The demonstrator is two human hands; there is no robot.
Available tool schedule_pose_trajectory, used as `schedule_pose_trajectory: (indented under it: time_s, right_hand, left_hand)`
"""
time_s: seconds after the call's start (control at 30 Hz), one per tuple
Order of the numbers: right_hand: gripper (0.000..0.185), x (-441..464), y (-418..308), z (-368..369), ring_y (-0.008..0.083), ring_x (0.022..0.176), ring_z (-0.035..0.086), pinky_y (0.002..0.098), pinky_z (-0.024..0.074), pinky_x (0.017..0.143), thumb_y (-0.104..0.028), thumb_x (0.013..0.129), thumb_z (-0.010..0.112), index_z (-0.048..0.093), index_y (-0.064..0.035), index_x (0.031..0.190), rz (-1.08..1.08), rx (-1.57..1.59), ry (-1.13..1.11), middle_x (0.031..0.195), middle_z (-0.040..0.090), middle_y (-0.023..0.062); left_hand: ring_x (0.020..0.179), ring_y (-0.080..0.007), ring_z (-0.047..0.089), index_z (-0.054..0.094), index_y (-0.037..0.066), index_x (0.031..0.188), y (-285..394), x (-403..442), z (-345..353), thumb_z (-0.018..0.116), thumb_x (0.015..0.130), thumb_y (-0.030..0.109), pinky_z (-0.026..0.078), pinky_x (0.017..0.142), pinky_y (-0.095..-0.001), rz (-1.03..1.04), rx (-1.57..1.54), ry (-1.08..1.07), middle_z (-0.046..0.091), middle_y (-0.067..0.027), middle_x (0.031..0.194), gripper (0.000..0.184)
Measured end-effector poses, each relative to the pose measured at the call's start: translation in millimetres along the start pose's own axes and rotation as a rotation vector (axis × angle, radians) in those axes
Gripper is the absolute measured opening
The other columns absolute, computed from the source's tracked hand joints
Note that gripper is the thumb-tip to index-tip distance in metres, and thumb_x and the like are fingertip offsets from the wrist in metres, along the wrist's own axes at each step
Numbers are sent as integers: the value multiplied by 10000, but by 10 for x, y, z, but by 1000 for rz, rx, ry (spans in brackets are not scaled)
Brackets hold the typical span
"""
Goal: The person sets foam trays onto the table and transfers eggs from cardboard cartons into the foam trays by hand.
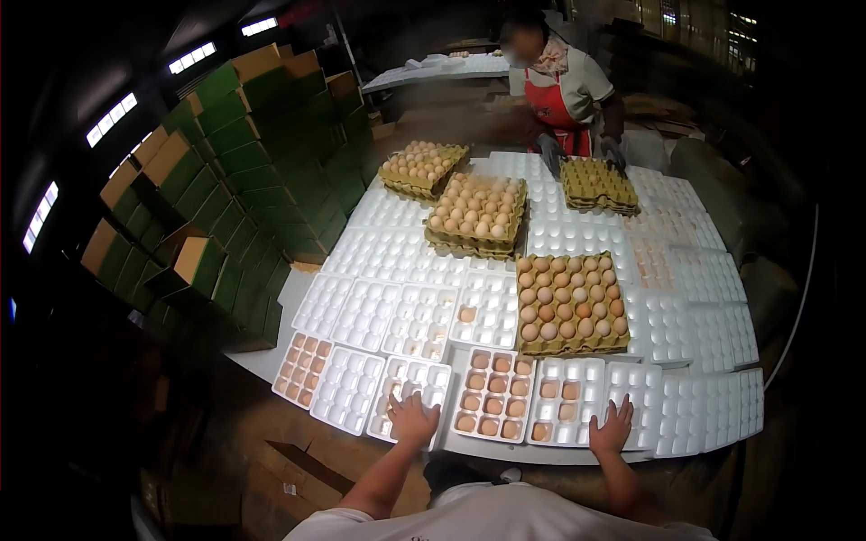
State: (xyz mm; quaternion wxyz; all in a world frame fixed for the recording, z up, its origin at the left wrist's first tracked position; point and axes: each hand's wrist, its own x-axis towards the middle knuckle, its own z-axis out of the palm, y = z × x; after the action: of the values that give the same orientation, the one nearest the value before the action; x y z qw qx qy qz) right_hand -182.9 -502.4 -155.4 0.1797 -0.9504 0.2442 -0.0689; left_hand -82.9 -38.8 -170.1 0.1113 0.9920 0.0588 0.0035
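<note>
My left hand lies with fingers spread over a white foam egg tray at the near edge of the table. Whether an egg is under its palm is hidden. To its right, a foam tray has brown eggs in its cells. Beside that, another foam tray holds several eggs, mostly in its left part. My right hand, fingers apart, rests at the border between this tray and the white foam tray on its right. Neither hand grips an egg.
Beyond my hands sits a stacked pulp tray of eggs; more egg stacks stand farther back. A co-worker in a red apron handles pulp trays across the table. Green cartons are piled left.
</note>
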Motion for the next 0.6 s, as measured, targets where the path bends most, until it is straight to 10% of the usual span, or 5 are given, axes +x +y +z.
schedule_pose_trajectory:
  time_s: [0.6]
  right_hand:
    - [598,3,96,134,417,1536,295,537,356,1209,-263,849,744,617,2,1370,-25,-2,68,1684,300,174]
  left_hand:
    - [1503,-545,274,577,28,1387,81,17,-123,591,937,595,258,1173,-676,-60,-19,-80,602,-183,1415,724]
